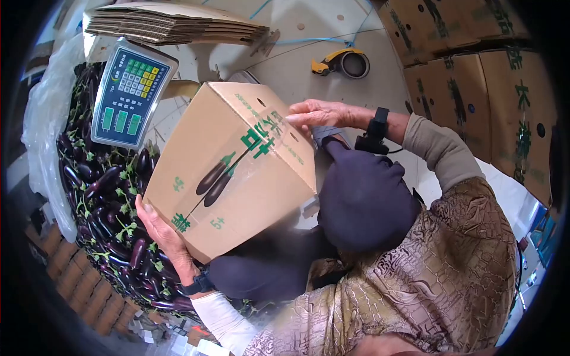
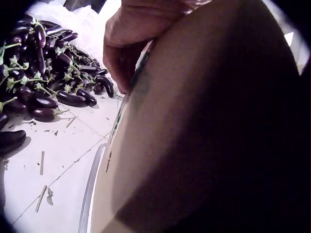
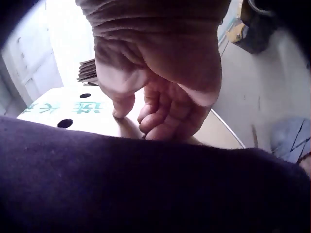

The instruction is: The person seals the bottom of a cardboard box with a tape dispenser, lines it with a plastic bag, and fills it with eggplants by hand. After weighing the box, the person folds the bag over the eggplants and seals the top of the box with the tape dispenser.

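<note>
Eggplant-printed cardboard carton (image 1: 240,172) tilts, contents hidden; left hand (image 1: 164,236) grips one edge, right hand (image 1: 319,114) another

A produce packing area, shown by heaped eggplants (image 1: 138,254), a scale (image 1: 133,92), flattened cartons (image 1: 172,26) and stacked boxes (image 1: 457,89)

Matt, smooth brown cardboard is noted for the carton (image 1: 252,178), and rough cut edges are seen on the flattened stack (image 1: 172,28). Glossy skins are shown by the eggplants (image 1: 138,254); crinkled, translucent plastic is observed in the sheet (image 1: 50,127). Dull dark cloth is recorded at the knee (image 1: 368,199).
</note>
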Available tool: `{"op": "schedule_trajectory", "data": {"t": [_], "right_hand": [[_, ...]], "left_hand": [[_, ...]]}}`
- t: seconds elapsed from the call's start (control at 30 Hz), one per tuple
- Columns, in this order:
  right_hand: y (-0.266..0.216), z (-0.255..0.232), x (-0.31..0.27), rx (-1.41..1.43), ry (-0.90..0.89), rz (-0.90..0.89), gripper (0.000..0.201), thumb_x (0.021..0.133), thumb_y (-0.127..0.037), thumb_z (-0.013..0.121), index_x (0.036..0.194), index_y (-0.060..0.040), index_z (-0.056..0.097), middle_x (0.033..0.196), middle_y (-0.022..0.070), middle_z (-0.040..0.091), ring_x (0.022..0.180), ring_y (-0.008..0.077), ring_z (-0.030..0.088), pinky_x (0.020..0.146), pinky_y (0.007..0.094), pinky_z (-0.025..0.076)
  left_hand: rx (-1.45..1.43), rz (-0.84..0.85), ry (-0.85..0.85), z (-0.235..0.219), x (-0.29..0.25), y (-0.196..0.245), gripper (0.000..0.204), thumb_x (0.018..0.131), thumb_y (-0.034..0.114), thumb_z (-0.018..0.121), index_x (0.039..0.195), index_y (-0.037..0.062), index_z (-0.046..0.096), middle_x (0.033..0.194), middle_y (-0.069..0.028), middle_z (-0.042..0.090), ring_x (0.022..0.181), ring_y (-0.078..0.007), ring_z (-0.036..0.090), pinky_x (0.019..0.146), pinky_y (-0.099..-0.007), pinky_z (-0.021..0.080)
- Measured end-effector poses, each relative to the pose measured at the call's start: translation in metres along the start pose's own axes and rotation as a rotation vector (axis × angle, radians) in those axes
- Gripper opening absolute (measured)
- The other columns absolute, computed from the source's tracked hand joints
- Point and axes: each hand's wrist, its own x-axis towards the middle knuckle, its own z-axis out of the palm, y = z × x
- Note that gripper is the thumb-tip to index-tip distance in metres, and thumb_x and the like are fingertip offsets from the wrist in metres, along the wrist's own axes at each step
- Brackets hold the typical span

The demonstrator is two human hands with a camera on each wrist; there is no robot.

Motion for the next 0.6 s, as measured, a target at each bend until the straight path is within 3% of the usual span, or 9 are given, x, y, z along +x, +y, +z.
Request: {"op": "schedule_trajectory", "data": {"t": [0.07,0.13,0.2,0.23,0.3,0.4,0.43,0.53,0.6], "right_hand": [[0.005,-0.005,0.000,-0.031,0.060,0.054,0.036,0.101,-0.040,0.052,0.078,-0.0121,0.055,0.071,-0.0076,0.048,0.069,0.0022,0.046,0.066,0.0211,0.041],[-0.036,0.000,-0.005,0.001,0.090,0.068,0.037,0.101,-0.041,0.052,0.078,-0.0119,0.055,0.070,-0.0063,0.048,0.067,0.0029,0.047,0.065,0.0210,0.041],[-0.074,0.020,-0.005,0.237,0.071,-0.160,0.040,0.101,-0.043,0.050,0.079,-0.0099,0.054,0.069,-0.0052,0.048,0.065,0.0040,0.048,0.063,0.0216,0.041],[-0.076,0.022,0.000,0.237,0.070,-0.157,0.040,0.101,-0.043,0.050,0.079,-0.0099,0.054,0.069,-0.0052,0.048,0.065,0.0040,0.048,0.063,0.0216,0.041],[-0.083,0.024,0.010,-0.063,-0.002,-0.309,0.042,0.101,-0.045,0.049,0.083,-0.0078,0.054,0.072,-0.0044,0.049,0.066,0.0053,0.050,0.065,0.0222,0.042],[-0.044,0.000,0.019,-0.224,0.096,0.018,0.050,0.096,-0.054,0.051,0.100,-0.0038,0.058,0.087,0.0031,0.057,0.085,0.0131,0.056,0.079,0.0280,0.045],[-0.039,-0.004,0.022,-0.235,0.078,0.011,0.050,0.096,-0.054,0.051,0.100,-0.0038,0.058,0.087,0.0031,0.057,0.085,0.0131,0.056,0.079,0.0280,0.045],[-0.021,-0.006,0.029,-0.458,0.199,0.093,0.063,0.090,-0.062,0.056,0.112,-0.0023,0.058,0.105,0.0104,0.060,0.105,0.0195,0.056,0.091,0.0337,0.045],[-0.006,-0.001,0.040,-0.102,0.199,0.179,0.073,0.084,-0.065,0.062,0.120,-0.0008,0.056,0.120,0.0151,0.057,0.119,0.0241,0.051,0.101,0.0380,0.041]], "left_hand": [[-0.006,-0.016,-0.006,-0.003,0.001,-0.004,0.062,0.103,0.046,0.038,0.144,-0.0009,0.036,0.137,-0.0167,0.048,0.123,-0.0246,0.048,0.105,-0.0356,0.036],[-0.058,-0.015,0.005,-0.001,0.001,-0.009,0.062,0.103,0.046,0.038,0.144,-0.0007,0.036,0.137,-0.0165,0.047,0.123,-0.0248,0.048,0.105,-0.0359,0.036],[-0.043,-0.010,0.000,0.000,0.001,-0.004,0.062,0.103,0.046,0.038,0.144,-0.0007,0.036,0.137,-0.0164,0.047,0.123,-0.0250,0.047,0.105,-0.0359,0.036],[-0.026,-0.005,-0.004,0.000,0.000,-0.002,0.062,0.103,0.046,0.038,0.144,-0.0007,0.036,0.138,-0.0163,0.046,0.123,-0.0252,0.047,0.106,-0.0360,0.036],[-0.014,0.001,0.001,-0.001,0.000,-0.002,0.061,0.103,0.045,0.038,0.144,-0.0006,0.035,0.138,-0.0165,0.046,0.123,-0.0253,0.047,0.106,-0.0360,0.035],[0.016,0.018,0.031,-0.003,0.002,-0.005,0.061,0.103,0.044,0.037,0.144,-0.0008,0.035,0.138,-0.0172,0.047,0.124,-0.0254,0.047,0.107,-0.0358,0.034],[-0.019,-0.014,0.019,-0.005,0.004,-0.008,0.062,0.103,0.044,0.037,0.144,-0.0013,0.035,0.137,-0.0173,0.048,0.124,-0.0256,0.047,0.107,-0.0357,0.034],[-0.120,-0.068,0.000,-0.017,0.004,-0.033,0.064,0.102,0.047,0.038,0.143,-0.0013,0.037,0.134,-0.0165,0.051,0.124,-0.0247,0.048,0.106,-0.0353,0.037],[-0.470,-0.290,-0.143,-0.029,0.001,-0.047,0.064,0.102,0.050,0.038,0.143,0.0007,0.038,0.134,-0.0149,0.052,0.123,-0.0232,0.049,0.102,-0.0354,0.042]]}}
